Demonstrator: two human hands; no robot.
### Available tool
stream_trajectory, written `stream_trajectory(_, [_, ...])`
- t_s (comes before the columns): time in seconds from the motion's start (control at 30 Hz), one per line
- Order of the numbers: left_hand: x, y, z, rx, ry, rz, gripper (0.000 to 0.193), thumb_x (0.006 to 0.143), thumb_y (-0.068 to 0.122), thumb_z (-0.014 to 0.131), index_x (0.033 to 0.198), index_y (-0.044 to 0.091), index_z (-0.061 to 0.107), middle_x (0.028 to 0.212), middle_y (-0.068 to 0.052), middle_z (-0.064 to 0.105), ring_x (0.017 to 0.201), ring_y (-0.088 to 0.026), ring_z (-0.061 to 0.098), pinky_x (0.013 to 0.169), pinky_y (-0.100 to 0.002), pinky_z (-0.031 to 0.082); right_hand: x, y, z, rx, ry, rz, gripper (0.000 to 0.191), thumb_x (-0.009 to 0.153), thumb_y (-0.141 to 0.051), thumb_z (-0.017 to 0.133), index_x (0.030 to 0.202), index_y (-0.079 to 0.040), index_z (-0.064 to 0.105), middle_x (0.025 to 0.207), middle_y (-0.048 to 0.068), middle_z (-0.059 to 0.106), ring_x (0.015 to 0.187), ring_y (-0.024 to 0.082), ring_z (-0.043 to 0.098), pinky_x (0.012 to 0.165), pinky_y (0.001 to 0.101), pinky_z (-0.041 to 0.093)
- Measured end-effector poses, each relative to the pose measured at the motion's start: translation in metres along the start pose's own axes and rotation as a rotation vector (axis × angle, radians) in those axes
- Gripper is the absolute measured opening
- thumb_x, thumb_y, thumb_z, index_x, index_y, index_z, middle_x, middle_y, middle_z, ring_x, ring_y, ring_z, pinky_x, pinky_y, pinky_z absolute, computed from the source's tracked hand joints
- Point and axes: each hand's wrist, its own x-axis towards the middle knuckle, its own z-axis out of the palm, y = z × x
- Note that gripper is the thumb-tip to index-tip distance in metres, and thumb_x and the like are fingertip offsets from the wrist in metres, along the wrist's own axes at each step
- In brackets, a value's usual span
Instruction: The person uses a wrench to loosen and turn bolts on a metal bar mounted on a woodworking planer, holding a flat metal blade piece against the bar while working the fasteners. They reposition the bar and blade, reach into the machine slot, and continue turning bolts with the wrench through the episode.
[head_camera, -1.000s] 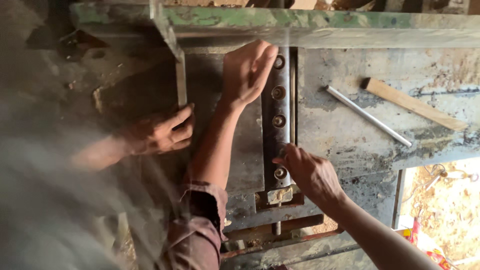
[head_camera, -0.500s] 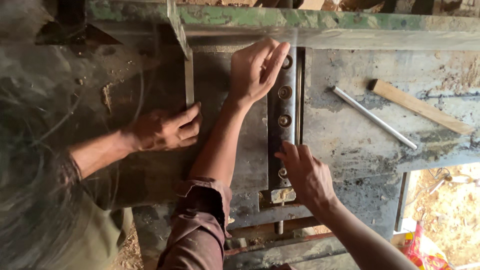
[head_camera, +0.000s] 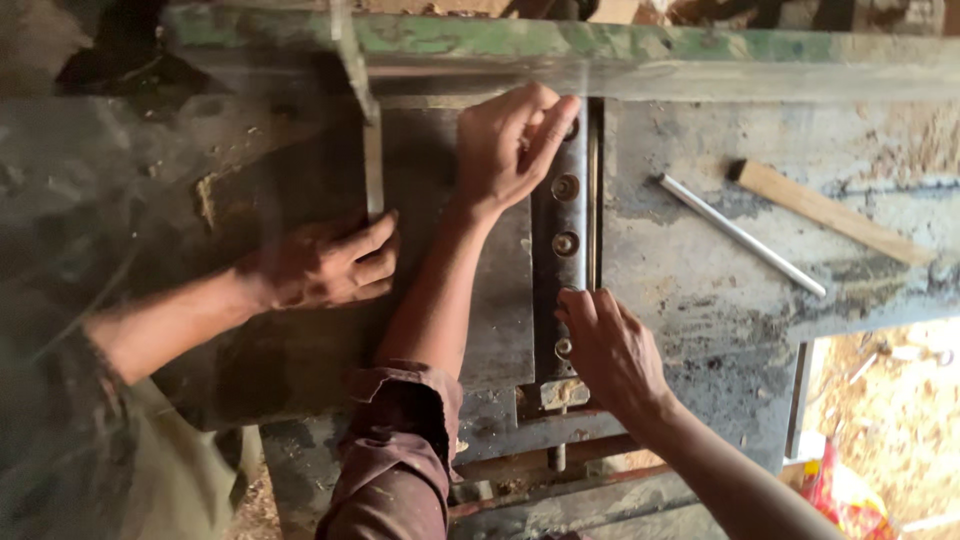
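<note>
From the head view, we press our left hand (head_camera: 510, 150) on the top of a narrow steel bar (head_camera: 562, 240) with round bolt heads, set upright in the slot of the grimy metal counter (head_camera: 700, 290). Our right hand (head_camera: 610, 350) rests fingertips on its lower end; neither grip closes around anything. Another person's hand (head_camera: 325, 265) lies flat at left. A thin rod (head_camera: 740, 235) and wooden stick (head_camera: 830, 212) lie apart. We judge the bar heavy, stiff, greasy; best held by its 2 ends.
</note>
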Motion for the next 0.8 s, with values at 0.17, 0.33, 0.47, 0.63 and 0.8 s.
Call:
stream_trajectory(0.17, [0.004, 0.006, 0.0, 0.035, -0.053, 0.006, 0.024, 0.101, 0.027, 0.074, 0.087, 0.009, 0.065, 0.065, -0.002, 0.061, 0.053, -0.011, 0.059, 0.051, -0.028, 0.046, 0.0, -0.01, -0.013, 0.11, -0.039, 0.083, 0.015, 0.097, -0.017, 0.065, 0.109, -0.01, 0.059, 0.088, 0.013, 0.067, 0.072, 0.035, 0.069, 0.058, 0.0469, 0.056])
stream_trajectory(0.33, [0.005, 0.007, -0.005, -0.045, -0.249, -0.122, 0.017, 0.096, 0.025, 0.079, 0.092, 0.009, 0.072, 0.069, -0.003, 0.068, 0.059, -0.01, 0.064, 0.054, -0.028, 0.05, 0.015, -0.005, -0.065, 0.113, 0.001, -0.136, 0.018, 0.097, -0.009, 0.063, 0.115, -0.005, 0.059, 0.094, 0.011, 0.071, 0.065, 0.022, 0.072, 0.043, 0.0326, 0.056])
stream_trajectory(0.47, [0.003, 0.0, 0.001, -0.769, -0.751, -0.108, 0.03, 0.101, 0.019, 0.073, 0.126, 0.004, 0.066, 0.113, -0.009, 0.073, 0.1, -0.016, 0.071, 0.083, -0.034, 0.062, 0.06, 0.025, -0.085, 0.313, -0.002, -0.021, 0.021, 0.101, -0.015, 0.069, 0.114, -0.003, 0.056, 0.101, 0.009, 0.075, 0.079, 0.019, 0.073, 0.059, 0.0348, 0.059])
stream_trajectory(0.63, [-0.006, -0.005, 0.008, -0.706, -0.969, -0.486, 0.046, 0.102, 0.017, 0.063, 0.146, 0.01, 0.05, 0.101, -0.003, 0.071, 0.082, -0.011, 0.07, 0.07, -0.03, 0.061, 0.083, 0.085, -0.071, 0.724, 0.123, -0.047, 0.045, 0.097, -0.016, 0.071, 0.13, -0.001, 0.044, 0.119, 0.017, 0.064, 0.101, 0.021, 0.072, 0.082, 0.0331, 0.064])
stream_trajectory(0.8, [-0.009, 0.001, 0.006, -0.904, -0.692, -0.596, 0.032, 0.111, 0.018, 0.058, 0.14, 0.008, 0.048, 0.103, -0.004, 0.06, 0.084, -0.012, 0.058, 0.074, -0.029, 0.046, 0.023, 0.161, -0.072, 0.094, 0.336, 0.127, 0.044, 0.092, -0.013, 0.079, 0.13, -0.004, 0.06, 0.124, 0.017, 0.065, 0.113, 0.038, 0.064, 0.094, 0.0488, 0.053])
